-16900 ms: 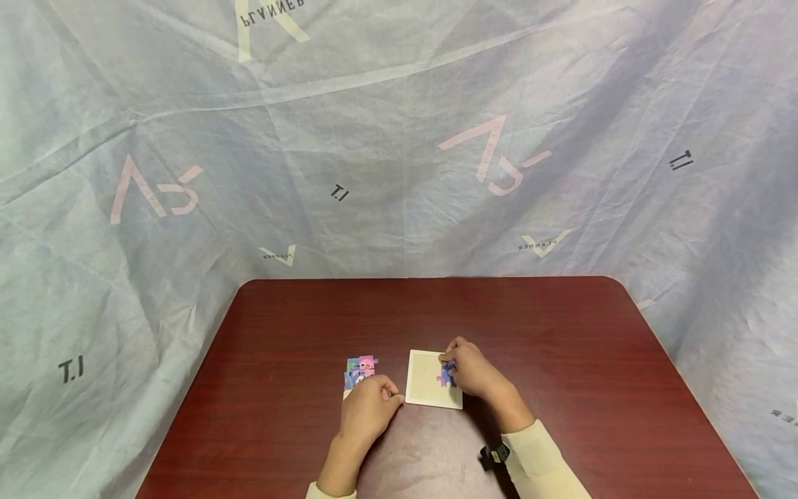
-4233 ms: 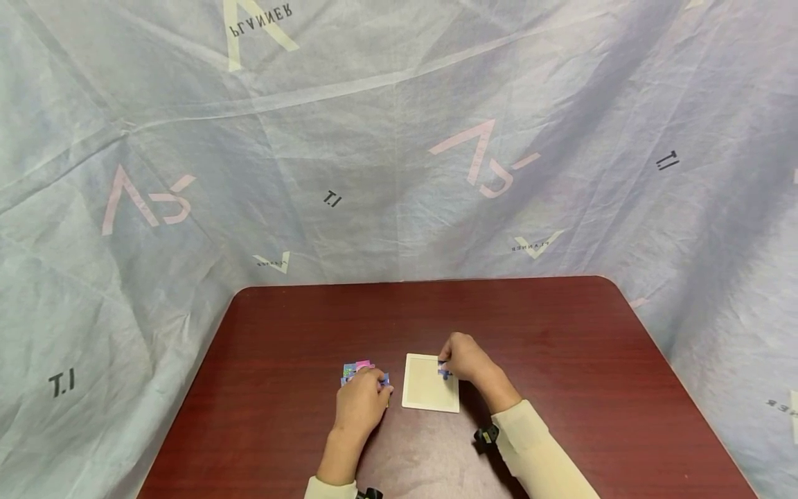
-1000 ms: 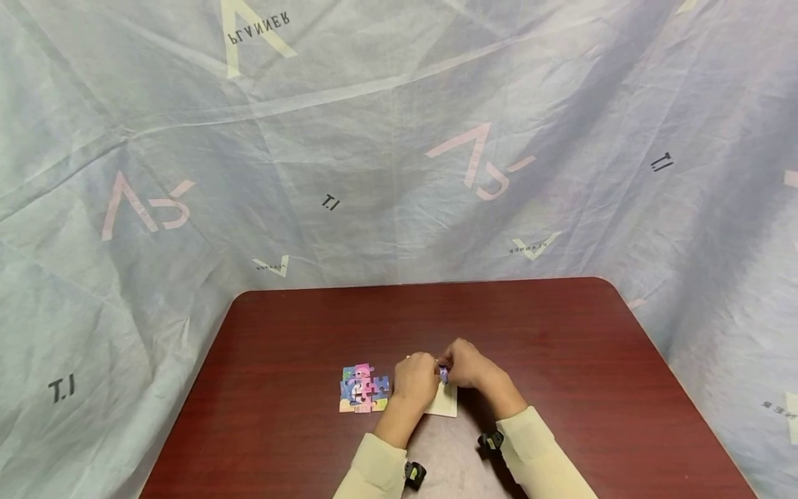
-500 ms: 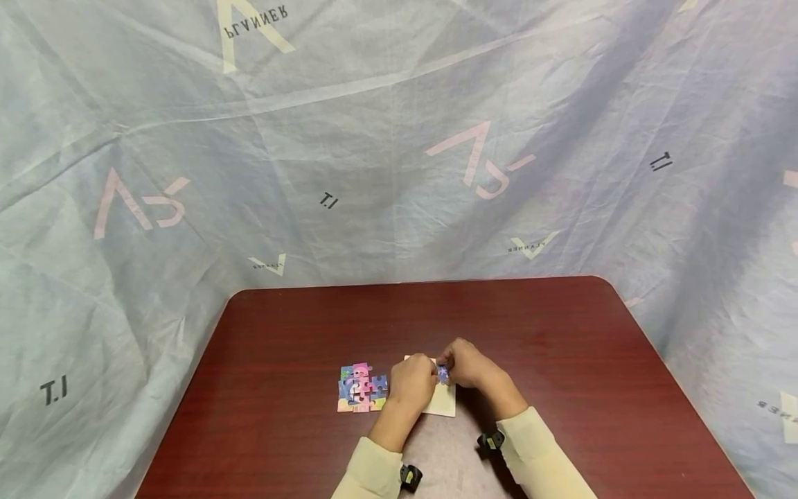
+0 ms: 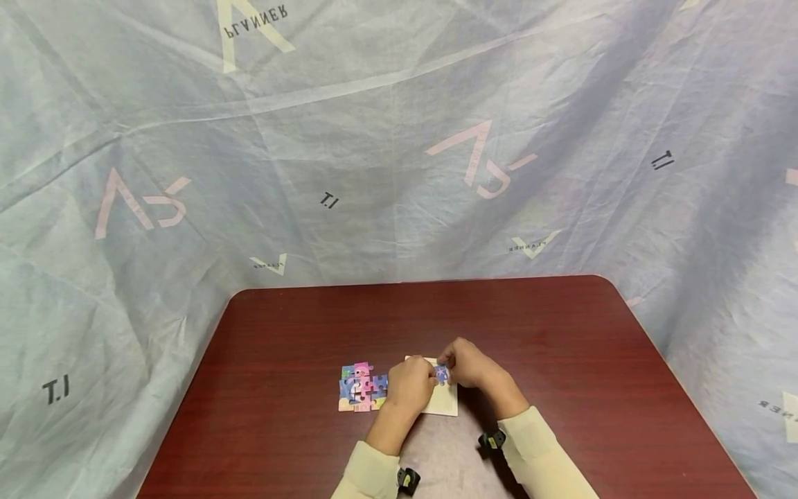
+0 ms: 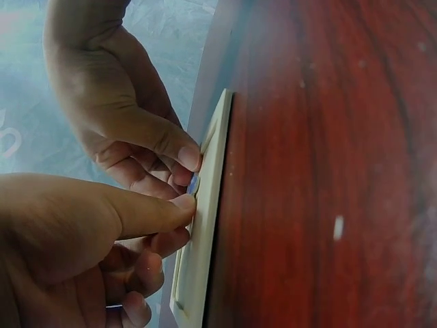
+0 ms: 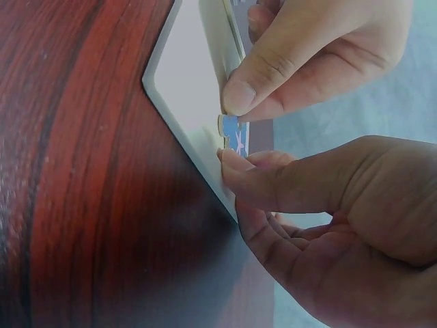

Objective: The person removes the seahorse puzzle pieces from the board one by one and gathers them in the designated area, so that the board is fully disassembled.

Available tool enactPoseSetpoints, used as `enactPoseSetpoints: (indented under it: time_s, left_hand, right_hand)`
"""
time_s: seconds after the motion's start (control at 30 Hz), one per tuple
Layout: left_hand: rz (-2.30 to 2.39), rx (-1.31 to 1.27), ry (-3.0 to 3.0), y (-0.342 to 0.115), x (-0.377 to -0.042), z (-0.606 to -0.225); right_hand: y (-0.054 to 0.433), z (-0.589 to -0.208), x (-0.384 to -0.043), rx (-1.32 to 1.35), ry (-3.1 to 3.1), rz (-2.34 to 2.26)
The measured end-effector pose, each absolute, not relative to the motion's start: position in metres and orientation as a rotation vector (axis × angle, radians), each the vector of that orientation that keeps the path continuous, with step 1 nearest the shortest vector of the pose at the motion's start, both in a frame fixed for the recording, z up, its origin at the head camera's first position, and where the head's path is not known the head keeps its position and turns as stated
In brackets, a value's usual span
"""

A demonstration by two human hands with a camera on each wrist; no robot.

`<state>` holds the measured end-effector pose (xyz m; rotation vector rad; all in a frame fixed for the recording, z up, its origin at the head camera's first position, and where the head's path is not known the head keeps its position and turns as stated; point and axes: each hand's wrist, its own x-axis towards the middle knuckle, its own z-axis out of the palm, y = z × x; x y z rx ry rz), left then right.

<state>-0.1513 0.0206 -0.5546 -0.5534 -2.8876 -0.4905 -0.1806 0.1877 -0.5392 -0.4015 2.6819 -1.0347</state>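
Observation:
A small blue jigsaw piece with a pink starfish point(image 7: 231, 130) is held over the pale framed puzzle board point(image 5: 444, 403), near its far right part. My left hand point(image 5: 411, 384) pinches one side of the piece between thumb and fingers. From the opposite side, my right hand point(image 5: 471, 364) pinches it, thumb tip point(image 7: 235, 164) at its edge. In the left wrist view the piece point(image 6: 193, 183) is mostly hidden behind the fingertips, close to the board's face. Left of the board lies a cluster of colourful jigsaw pieces point(image 5: 361, 388), partly overlapping, its right edge covered by my left hand.
The dark red wooden table point(image 5: 536, 326) has rounded far corners. Grey printed cloth point(image 5: 399, 173) hangs behind and along both sides. A black wrist camera point(image 5: 408, 480) sits at the left cuff, another camera point(image 5: 492, 441) at the right.
My left hand has left the cluster of pieces and come over to the board, joining the right hand at the starfish piece. Over the last second the piece has turned slightly between both hands.

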Motion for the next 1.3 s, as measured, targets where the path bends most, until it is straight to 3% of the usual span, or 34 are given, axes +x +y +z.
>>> enactPoseSetpoints:
  time_s: [1.3]
  left_hand:
    - [-0.660, -0.529, -2.841, 0.002, -0.140, -0.556]
  right_hand:
    - [0.188, -0.541, -0.181, -0.361, 2.686, -1.034]
